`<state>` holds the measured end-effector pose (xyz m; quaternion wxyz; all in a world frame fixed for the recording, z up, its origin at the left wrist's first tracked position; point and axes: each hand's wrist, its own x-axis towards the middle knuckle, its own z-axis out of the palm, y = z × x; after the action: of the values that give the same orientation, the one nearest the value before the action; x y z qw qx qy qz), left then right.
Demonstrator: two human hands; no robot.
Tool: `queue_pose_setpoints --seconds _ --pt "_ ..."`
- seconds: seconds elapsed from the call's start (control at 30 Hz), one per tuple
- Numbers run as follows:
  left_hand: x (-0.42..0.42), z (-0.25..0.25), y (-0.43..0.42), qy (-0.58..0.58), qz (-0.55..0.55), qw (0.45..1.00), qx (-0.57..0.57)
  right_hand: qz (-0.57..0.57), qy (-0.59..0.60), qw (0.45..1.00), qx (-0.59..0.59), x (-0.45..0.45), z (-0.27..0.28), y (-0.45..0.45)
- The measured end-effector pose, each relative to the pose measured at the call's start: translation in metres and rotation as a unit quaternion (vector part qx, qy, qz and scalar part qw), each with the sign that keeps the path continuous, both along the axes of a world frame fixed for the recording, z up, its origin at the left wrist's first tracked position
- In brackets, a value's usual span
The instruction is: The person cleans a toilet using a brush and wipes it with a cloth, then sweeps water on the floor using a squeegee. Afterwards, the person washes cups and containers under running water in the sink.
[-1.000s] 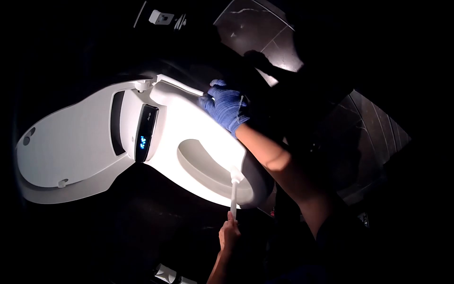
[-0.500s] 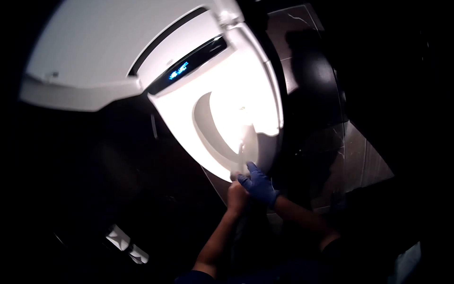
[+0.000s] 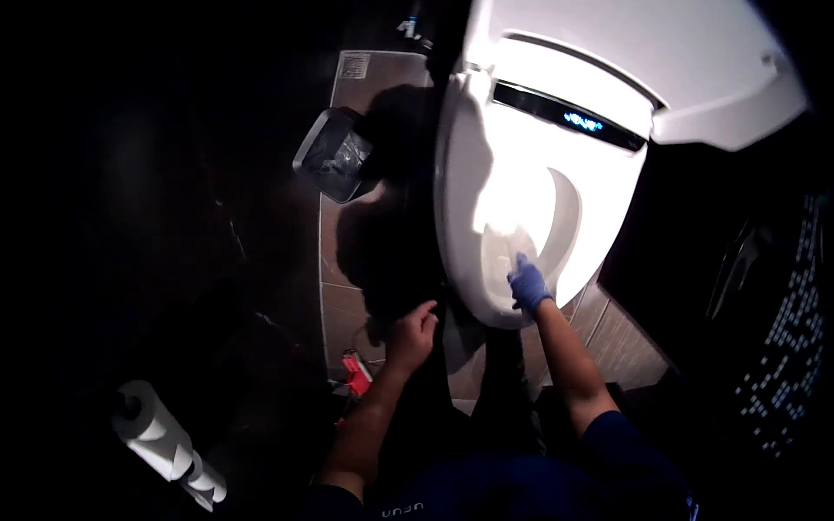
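Beside the toilet (image 3: pixel 512 165), a bin (image 3: pixel 303 153) with crumpled plastic (image 3: pixel 346 158) inside

The lid (image 3: pixel 660 56) runs off the far edge, so part of it is cut off. The blue lights (image 3: pixel 582 122) on the black strip (image 3: pixel 530 102) are too fuzzy to read. Bright glare hides part of the bowl (image 3: pixel 569 213). The right hand (image 3: pixel 528 285) has its palm turned away, so I can't tell if it is holding anything. On the left, shadow covers the right side of the bin (image 3: pixel 301 159). The red thing (image 3: pixel 356 375) by the left arm (image 3: pixel 369 425) is too small to name. The near edge cuts off the blue shirt (image 3: pixel 495 478), and its letters (image 3: pixel 402 511) are blurry.
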<state>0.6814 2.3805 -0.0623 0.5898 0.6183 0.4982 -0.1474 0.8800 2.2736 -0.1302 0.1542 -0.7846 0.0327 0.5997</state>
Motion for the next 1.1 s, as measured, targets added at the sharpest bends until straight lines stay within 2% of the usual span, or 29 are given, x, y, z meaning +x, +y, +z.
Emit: queue_pose_setpoints --seconds 0.03,0.1,0.17,0.2,0.23,0.27,0.3,0.33,0.37,0.43,0.57,0.63,0.7,0.73,0.87,0.9,0.97,1.07,1.1 --pt "-0.001 -0.014 0.018 0.003 0.013 1.0 0.02 -0.074 -0.054 0.995 0.034 0.0 -0.021 0.007" --pt "0.007 -0.052 0.048 -0.068 0.045 0.991 0.104 -0.07 -0.057 0.995 0.039 0.005 -0.024 0.029" --pt "0.03 -0.088 0.075 -0.123 0.082 0.97 0.191 0.003 -0.051 0.998 0.035 -0.007 0.002 0.034" --pt "0.048 -0.107 0.085 -0.139 0.093 0.958 0.234 0.057 -0.082 0.994 0.038 -0.016 -0.003 0.009" --pt "0.067 -0.118 0.095 -0.176 0.135 0.947 0.233 0.226 -0.242 0.926 0.182 -0.028 -0.017 -0.03" --pt "0.085 -0.118 0.105 -0.207 0.139 0.927 0.28 0.101 -0.093 0.988 0.07 -0.034 0.013 -0.027" --pt "0.105 -0.107 0.117 -0.148 0.129 0.963 0.186 0.133 -0.089 0.986 0.046 -0.032 0.019 -0.04" --pt "0.12 -0.116 0.12 -0.142 0.093 0.933 0.317 0.165 -0.084 0.983 0.022 -0.03 0.025 -0.054" --pt "0.134 -0.113 0.127 -0.166 0.086 0.937 0.296 0.197 -0.078 0.977 -0.001 -0.028 0.039 -0.054" --pt "0.16 -0.123 0.133 -0.168 0.114 0.925 0.322 0.101 0.007 0.985 -0.138 -0.005 0.061 -0.034" --pt "0.196 -0.139 0.148 -0.125 0.118 0.946 0.276 0.074 -0.075 0.988 -0.111 0.017 0.024 -0.023" --pt "0.205 -0.149 0.149 -0.136 0.184 0.923 0.309 -0.051 -0.134 0.984 -0.108 0.011 0.012 0.002" --pt "0.208 -0.153 0.153 -0.143 0.17 0.931 0.289 -0.138 -0.145 0.977 -0.075 0.011 0.0 0.014" --pt "0.207 -0.15 0.155 -0.145 0.149 0.936 0.283 -0.147 -0.155 0.974 -0.072 0.007 -0.009 0.017" --pt "0.203 -0.151 0.176 -0.186 0.066 0.942 0.271 0.01 -0.043 0.995 -0.093 -0.022 -0.006 0.029" --pt "0.201 -0.151 0.179 -0.196 0.04 0.945 0.26 0.011 -0.041 0.995 -0.092 -0.028 -0.003 0.019" --pt "0.199 -0.139 0.178 -0.155 0.031 0.958 0.238 -0.05 -0.061 0.995 -0.069 -0.027 0.0 -0.004" --pt "0.195 -0.143 0.166 -0.153 0.046 0.955 0.252 -0.134 -0.051 0.988 -0.062 0.003 -0.005 -0.005" --pt "0.197 -0.15 0.162 -0.184 0.072 0.937 0.287 -0.152 -0.049 0.986 -0.056 0.014 -0.017 -0.003"
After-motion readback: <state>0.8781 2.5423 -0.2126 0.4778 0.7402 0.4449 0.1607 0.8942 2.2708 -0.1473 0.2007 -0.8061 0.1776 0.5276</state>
